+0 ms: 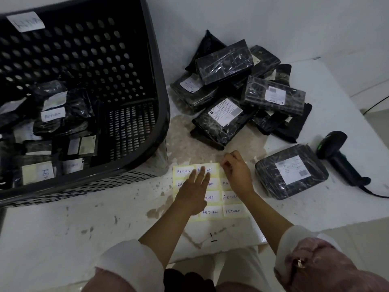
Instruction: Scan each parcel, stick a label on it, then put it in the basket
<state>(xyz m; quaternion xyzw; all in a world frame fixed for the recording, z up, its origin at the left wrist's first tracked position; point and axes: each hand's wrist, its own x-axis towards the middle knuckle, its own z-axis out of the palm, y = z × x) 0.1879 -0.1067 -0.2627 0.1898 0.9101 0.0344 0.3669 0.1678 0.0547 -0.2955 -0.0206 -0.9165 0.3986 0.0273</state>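
Observation:
A yellow sheet of white "RETURN" labels (229, 210) lies on the white table in front of me. My left hand (194, 189) presses flat on the sheet with straight fingers. My right hand (237, 171) pinches at the sheet's top right corner, where a label is hidden under the fingers. One black wrapped parcel (291, 171) with a white shipping slip lies just right of my right hand. A pile of several black parcels (242, 91) sits behind it. The dark perforated basket (160, 85) stands at the left and holds several labelled parcels.
A black handheld scanner (341, 159) lies at the far right, its cable trailing off the table's edge. A white wall runs behind the pile. The table's near edge is below my forearms.

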